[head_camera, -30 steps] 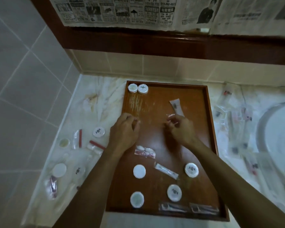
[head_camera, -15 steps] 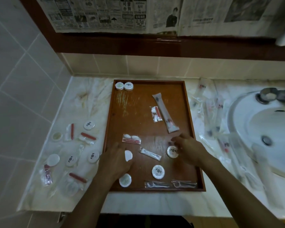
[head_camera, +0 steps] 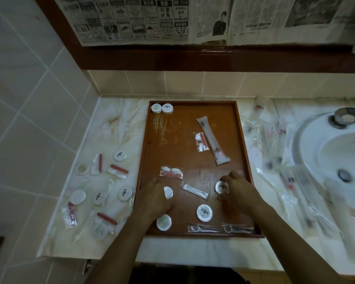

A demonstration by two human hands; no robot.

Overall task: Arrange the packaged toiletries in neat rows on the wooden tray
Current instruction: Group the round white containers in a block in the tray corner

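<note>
Head view: left hand (head_camera: 152, 199) half hides one round white soap (head_camera: 168, 192), grip unclear; right hand (head_camera: 237, 190) pinches another (head_camera: 221, 187) at 4 o'clock on the brown wooden tray (head_camera: 191, 103); six discs there.

a marble counter (head_camera: 119, 124) is carrying the wooden tray (head_camera: 193, 103), scattered soap discs (head_camera: 120, 155) and clear packets (head_camera: 275, 167).

A wooden tray (head_camera: 195, 140) lies on the marble worktop (head_camera: 119, 124) beside a white sink (head_camera: 332, 152). Both hands are over its near half. The left hand (head_camera: 154, 199) lies over a white round packet (head_camera: 168, 192), part hidden. The right hand (head_camera: 237, 189) curls round another round packet (head_camera: 221, 187). 2 round packets (head_camera: 162, 108) sit touching in the far left corner. A long sachet (head_camera: 212, 140) lies tilted, a small red-and-white packet (head_camera: 201, 141) just beside it. Loose packets (head_camera: 103, 193) lie scattered left of the tray.
</note>
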